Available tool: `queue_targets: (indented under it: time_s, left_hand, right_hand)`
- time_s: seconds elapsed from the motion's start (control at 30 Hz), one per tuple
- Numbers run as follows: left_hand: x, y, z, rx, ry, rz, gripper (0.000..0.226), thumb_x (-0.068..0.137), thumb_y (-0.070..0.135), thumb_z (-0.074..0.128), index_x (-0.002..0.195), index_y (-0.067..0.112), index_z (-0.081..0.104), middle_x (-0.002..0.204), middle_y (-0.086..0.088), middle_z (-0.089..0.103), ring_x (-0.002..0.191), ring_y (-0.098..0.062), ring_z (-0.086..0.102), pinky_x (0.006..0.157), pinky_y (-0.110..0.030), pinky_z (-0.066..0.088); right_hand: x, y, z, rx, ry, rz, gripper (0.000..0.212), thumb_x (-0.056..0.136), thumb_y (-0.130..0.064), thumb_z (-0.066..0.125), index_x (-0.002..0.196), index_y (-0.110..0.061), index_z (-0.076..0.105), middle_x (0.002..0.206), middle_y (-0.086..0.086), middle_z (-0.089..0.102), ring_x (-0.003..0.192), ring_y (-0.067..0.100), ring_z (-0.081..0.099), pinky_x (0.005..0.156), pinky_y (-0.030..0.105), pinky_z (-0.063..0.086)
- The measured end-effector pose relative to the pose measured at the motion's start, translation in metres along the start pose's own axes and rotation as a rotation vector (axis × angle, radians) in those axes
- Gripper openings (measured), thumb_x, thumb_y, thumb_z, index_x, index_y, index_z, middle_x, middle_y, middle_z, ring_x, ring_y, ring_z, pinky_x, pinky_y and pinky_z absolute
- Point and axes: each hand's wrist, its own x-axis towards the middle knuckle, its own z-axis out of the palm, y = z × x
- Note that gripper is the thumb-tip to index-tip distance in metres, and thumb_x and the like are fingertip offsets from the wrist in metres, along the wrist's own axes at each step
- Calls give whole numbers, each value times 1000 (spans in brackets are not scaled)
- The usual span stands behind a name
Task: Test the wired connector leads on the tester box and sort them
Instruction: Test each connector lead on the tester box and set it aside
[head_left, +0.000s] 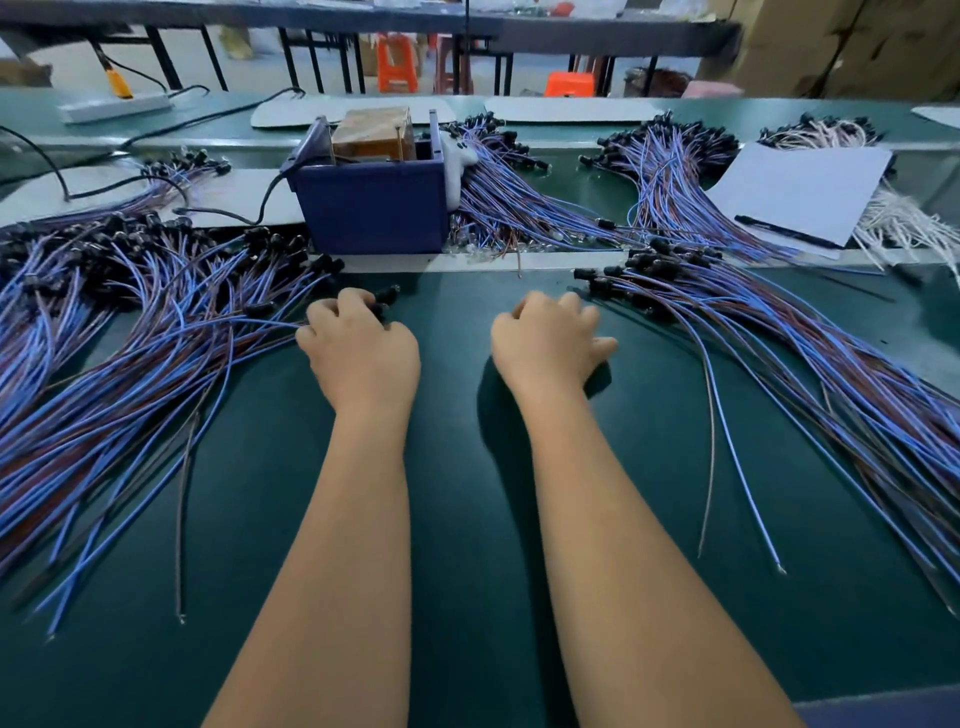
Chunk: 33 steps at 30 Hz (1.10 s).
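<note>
Picking: left hand (358, 345) pinches connector leads (156, 332) left of tester box (371, 208), feeding the test.
Waiting: right hand (550, 343) curled, empty, on table (467, 519).

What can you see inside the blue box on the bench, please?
Inside the blue box sits a brownish block with thin upright rods beside it. A black cable enters at its left. The box's front wall hides everything lower down.

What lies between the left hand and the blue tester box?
In the head view, mostly bare green mat, then a pale strip along the foot of the blue tester box. The left hand grips black connector ends of leads from the left pile.
</note>
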Motion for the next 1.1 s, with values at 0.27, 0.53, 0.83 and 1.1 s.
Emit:
queue_targets:
  time_s: [0.27, 0.53, 0.83, 1.1]
  left_hand:
    - [-2, 5, 9, 274, -81, 88, 46, 91, 16, 48, 136, 13, 45, 143, -14, 40, 131, -35, 29, 102, -44, 27]
    - [-4, 5, 11, 291, -73, 112, 46, 90, 14, 46, 137, 17, 45, 147, -11, 37, 134, -33, 26, 103, -43, 26]
    - [-2, 3, 8, 276, -53, 105, 53, 86, 6, 49, 137, 17, 44, 141, -14, 45, 128, -38, 36, 100, -43, 31]
    - [1, -5, 6, -112, 18, 208, 48, 78, -3, 50, 111, 25, 71, 104, 5, 72, 104, -20, 61, 79, -24, 42]
  right_hand:
    - [44, 71, -49, 30, 67, 411, 47, 91, -32, 39, 133, -17, 54, 151, 16, 30, 140, 34, 22, 110, 68, 6]
    - [31, 60, -34, 18, 289, 369, 27, 88, -29, 46, 106, -24, 66, 133, 15, 41, 124, 35, 32, 106, 52, 20]
    - [-5, -12, 17, 146, -74, -409, 44, 88, -19, 49, 131, -28, 56, 130, 5, 53, 121, 27, 43, 98, 37, 30]
    - [-11, -18, 25, 39, -144, -650, 33, 94, -23, 52, 125, -27, 59, 122, 0, 57, 118, 25, 45, 92, 37, 33]
